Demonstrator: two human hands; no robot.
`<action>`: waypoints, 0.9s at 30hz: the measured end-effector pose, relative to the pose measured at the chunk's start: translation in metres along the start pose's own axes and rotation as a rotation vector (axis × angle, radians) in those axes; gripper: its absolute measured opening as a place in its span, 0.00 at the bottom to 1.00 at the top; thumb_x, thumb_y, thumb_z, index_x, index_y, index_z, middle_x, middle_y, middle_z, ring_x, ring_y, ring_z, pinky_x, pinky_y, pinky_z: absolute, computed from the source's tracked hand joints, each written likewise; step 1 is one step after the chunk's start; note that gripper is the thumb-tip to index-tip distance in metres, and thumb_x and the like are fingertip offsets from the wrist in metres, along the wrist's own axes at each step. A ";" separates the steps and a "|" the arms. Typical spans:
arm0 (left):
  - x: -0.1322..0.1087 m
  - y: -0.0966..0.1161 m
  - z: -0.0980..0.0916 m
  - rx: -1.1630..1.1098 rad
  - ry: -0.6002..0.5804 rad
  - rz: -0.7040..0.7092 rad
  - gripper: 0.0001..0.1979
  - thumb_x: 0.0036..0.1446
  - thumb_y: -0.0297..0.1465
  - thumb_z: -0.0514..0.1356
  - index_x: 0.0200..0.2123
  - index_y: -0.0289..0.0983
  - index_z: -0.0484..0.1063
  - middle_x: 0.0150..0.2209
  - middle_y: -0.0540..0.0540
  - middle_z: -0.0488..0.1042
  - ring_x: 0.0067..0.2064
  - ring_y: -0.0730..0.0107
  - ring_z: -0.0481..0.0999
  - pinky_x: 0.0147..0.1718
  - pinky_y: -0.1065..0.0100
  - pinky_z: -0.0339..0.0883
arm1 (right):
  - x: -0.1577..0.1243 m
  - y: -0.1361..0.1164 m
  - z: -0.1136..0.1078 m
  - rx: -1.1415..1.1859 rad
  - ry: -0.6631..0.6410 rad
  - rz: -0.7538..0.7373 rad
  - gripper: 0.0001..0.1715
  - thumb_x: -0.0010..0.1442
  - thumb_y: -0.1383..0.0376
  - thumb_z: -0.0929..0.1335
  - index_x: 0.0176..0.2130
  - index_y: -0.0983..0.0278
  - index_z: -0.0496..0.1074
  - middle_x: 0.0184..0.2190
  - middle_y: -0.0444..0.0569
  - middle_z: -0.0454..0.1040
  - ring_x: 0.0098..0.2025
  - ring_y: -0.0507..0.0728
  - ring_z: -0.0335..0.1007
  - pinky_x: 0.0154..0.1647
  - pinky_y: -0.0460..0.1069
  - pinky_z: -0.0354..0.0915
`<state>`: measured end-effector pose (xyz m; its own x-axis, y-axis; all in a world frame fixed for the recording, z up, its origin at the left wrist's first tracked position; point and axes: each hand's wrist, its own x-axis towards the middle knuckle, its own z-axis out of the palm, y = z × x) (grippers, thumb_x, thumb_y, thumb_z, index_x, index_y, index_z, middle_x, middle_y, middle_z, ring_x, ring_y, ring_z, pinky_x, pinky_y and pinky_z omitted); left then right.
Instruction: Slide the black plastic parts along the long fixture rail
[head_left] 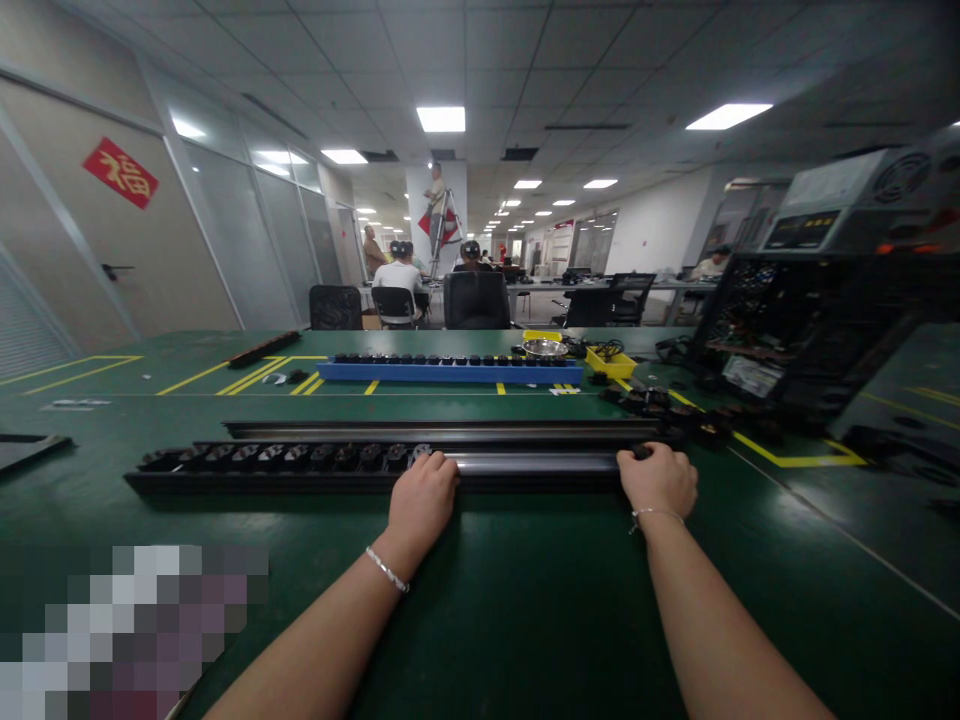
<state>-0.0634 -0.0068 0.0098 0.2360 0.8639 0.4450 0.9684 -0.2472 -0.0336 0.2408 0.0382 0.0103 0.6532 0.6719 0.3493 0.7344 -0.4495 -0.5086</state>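
A long black channel rail (285, 485) lies across the green table in front of me. Several round black parts (295, 455) sit in a row in its left portion, while bare smooth channel shows further right. My left hand (424, 495) is closed over the rail near its middle, at the right end of that row. At the rail's right end, my right hand (660, 480) is closed around a small black part (643, 452), its lower fingers hidden. Just behind, a second long black rail (352, 431) lies parallel.
A blue rail (450, 373) holding black parts lies further back. Beyond it are a metal dish (545, 348) and a yellow tray (610, 361). Loose black parts (660, 402) lie right, beside an open computer case (757, 310). Another dark strip (262, 349) lies far left. People sit beyond the table.
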 end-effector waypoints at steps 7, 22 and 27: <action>0.000 0.000 0.000 -0.008 -0.006 -0.010 0.05 0.58 0.30 0.53 0.33 0.39 0.69 0.35 0.48 0.69 0.39 0.67 0.66 0.36 0.68 0.60 | 0.001 0.002 0.001 0.010 0.011 0.008 0.26 0.50 0.55 0.62 0.45 0.65 0.71 0.41 0.58 0.68 0.45 0.65 0.61 0.41 0.56 0.61; 0.000 0.000 0.000 -0.002 -0.012 -0.004 0.05 0.58 0.29 0.53 0.33 0.39 0.68 0.36 0.47 0.70 0.40 0.66 0.66 0.37 0.67 0.60 | 0.002 0.003 0.001 0.025 0.044 0.063 0.27 0.52 0.57 0.62 0.49 0.66 0.68 0.44 0.59 0.68 0.47 0.65 0.62 0.43 0.56 0.61; 0.000 0.001 -0.002 0.000 -0.017 -0.010 0.05 0.58 0.29 0.52 0.33 0.39 0.68 0.36 0.47 0.70 0.40 0.66 0.66 0.38 0.67 0.60 | 0.002 0.003 0.001 0.035 0.040 0.076 0.26 0.53 0.58 0.62 0.49 0.65 0.67 0.44 0.60 0.67 0.47 0.65 0.62 0.43 0.57 0.61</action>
<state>-0.0625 -0.0081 0.0110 0.2280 0.8735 0.4302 0.9706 -0.2388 -0.0295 0.2448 0.0388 0.0086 0.7143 0.6121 0.3391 0.6757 -0.4773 -0.5618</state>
